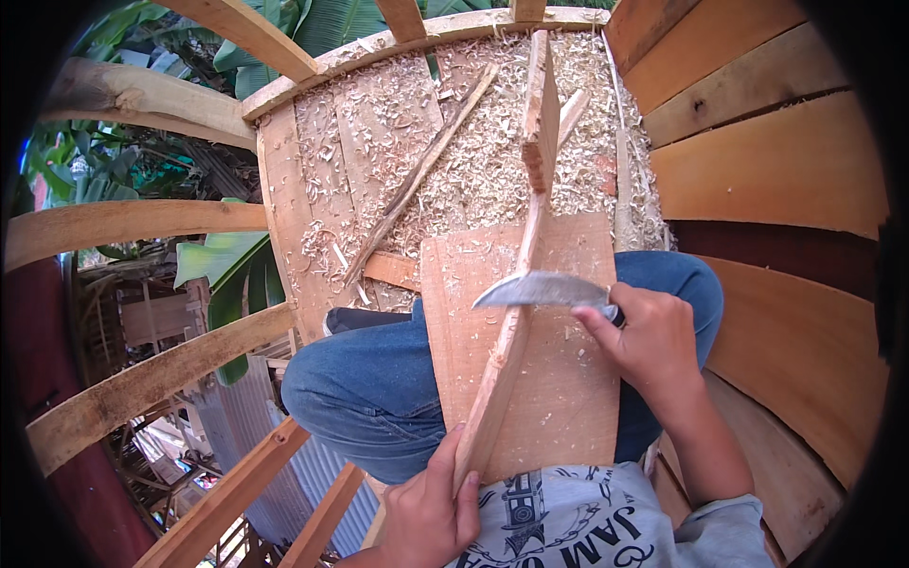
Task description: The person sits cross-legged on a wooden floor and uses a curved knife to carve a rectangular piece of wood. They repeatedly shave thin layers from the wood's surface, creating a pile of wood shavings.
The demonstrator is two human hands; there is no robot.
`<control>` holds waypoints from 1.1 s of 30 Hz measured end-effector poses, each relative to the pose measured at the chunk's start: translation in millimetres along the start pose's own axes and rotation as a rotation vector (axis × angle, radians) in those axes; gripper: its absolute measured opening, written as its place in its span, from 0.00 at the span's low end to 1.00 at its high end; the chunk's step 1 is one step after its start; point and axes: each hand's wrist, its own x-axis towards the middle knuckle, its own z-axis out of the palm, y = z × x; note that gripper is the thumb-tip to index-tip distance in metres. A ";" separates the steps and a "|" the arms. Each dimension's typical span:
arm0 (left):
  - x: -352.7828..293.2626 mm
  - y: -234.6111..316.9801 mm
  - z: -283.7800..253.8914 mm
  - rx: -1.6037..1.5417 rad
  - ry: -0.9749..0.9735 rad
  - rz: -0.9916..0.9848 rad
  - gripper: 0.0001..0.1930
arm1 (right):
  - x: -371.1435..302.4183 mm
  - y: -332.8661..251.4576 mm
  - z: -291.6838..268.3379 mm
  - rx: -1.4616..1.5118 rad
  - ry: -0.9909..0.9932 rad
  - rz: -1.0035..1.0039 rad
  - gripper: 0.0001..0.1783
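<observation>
A long wooden piece (499, 379), thick at its far end and slimmer toward me, runs away from my waist over a flat board (574, 402) across my lap. My left hand (431, 504) grips its near end, thumb on one side and fingers on the other. In my right hand (653, 331) is a knife (544, 288) with a broad curved blade, its handle mostly hidden by my fingers. The blade lies crosswise over the middle of the wooden piece, tip to the left. Whether the edge bites into the wood I cannot tell. Small shavings dot the board.
Curled shavings (473, 180) cover much of the plank floor ahead. A narrow wood strip (421, 170) lies slantwise there. Slatted railings (142, 220) stand at the left, with leaves and a corrugated sheet (327, 483) beyond. A plank wall (767, 161) rises close on my right.
</observation>
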 end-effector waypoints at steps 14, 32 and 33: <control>-0.4 0.9 0.2 0.008 0.045 0.035 0.25 | -11.3 -10.8 4.1 0.047 -0.057 -0.003 0.31; 0.5 2.3 1.4 -0.001 0.052 0.027 0.25 | -7.8 -13.2 -0.7 0.050 -0.123 -0.045 0.32; 1.0 0.5 1.3 0.021 0.049 0.046 0.26 | -7.2 -14.2 -3.5 0.050 -0.146 -0.033 0.32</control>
